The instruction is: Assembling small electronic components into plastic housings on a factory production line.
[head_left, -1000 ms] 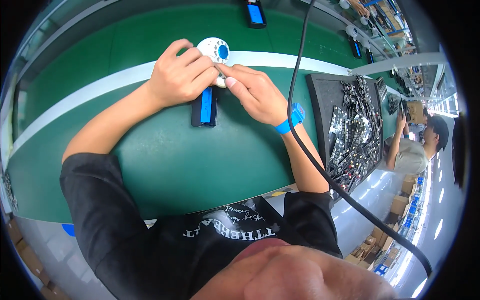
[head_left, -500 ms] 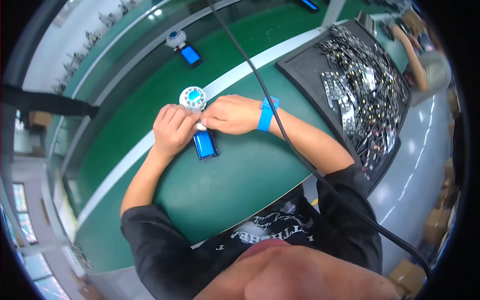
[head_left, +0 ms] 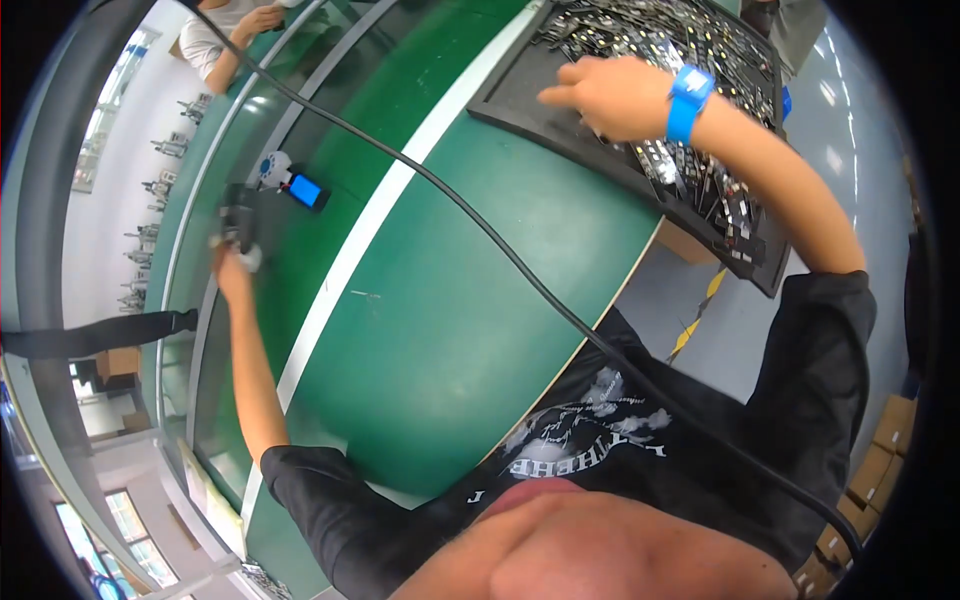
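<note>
My left hand [head_left: 232, 265] is stretched out over the green conveyor at the far left, smeared by motion. Its fingers close around a blurred dark-and-white device [head_left: 238, 215], whose details I cannot make out. Beside it on the belt lies a similar device [head_left: 303, 188] with a white round head and a bright blue panel. My right hand [head_left: 620, 98], with a blue band on its wrist, hovers over the black tray [head_left: 520, 100]. Its fingers are apart, the forefinger reaching left, with nothing visible in them. Under and beyond it lie heaped small dark strip-shaped parts [head_left: 655, 160].
A green work surface [head_left: 430, 290] lies before me, with a thin pale piece [head_left: 366, 295] on it. A white strip [head_left: 360, 230] edges the conveyor. A black cable [head_left: 500, 245] crosses the view. Another person's arm [head_left: 228, 62] shows across the line; cartons [head_left: 880, 450] stand right.
Both hands have left the middle of the work surface. My left hand has gone left over the conveyor with the device; my right has moved to the tray. The view has turned.
</note>
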`<state>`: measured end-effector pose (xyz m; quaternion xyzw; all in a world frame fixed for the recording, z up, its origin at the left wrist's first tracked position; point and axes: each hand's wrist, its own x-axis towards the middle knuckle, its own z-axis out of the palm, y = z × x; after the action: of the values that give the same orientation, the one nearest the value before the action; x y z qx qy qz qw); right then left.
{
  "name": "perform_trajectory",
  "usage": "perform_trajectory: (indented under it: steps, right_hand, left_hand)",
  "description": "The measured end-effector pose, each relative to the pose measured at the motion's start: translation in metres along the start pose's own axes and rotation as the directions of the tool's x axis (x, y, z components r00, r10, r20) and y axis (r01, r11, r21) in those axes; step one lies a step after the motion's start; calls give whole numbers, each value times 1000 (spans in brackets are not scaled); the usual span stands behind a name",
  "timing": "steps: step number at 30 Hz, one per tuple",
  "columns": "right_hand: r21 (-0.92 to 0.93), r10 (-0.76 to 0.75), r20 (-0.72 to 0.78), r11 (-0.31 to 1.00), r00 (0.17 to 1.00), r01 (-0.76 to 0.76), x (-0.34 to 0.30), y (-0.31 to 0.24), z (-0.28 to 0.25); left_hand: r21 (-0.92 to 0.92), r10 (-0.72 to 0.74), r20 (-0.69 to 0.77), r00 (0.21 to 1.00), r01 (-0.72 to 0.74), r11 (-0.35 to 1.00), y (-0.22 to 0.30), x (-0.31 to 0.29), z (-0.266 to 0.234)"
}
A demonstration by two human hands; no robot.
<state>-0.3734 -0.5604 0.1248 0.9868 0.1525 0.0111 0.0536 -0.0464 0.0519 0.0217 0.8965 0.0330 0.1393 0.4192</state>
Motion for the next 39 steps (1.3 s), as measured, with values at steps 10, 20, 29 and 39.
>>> perform_trajectory:
  steps: [10,20,29,39]
  right_hand:
    - [-138,8,55,990,998,0,-1,49,16]
    - [101,-230,156,971,961,216,22,70,19]
    - [-22,-485,41,874,874,486,23,42,6]
    - [594,66,-453,766,889,246,70,-39,27]
  left_hand:
    - [-17,-42,391,919,53,998,20,37,77]
    - [-432,51,327,944,101,896,132,-113,120]
    - [-494,421,176,890,-290,820,115,-217,68]
    - [-714,482,421,769,-47,698,111,-228,57]
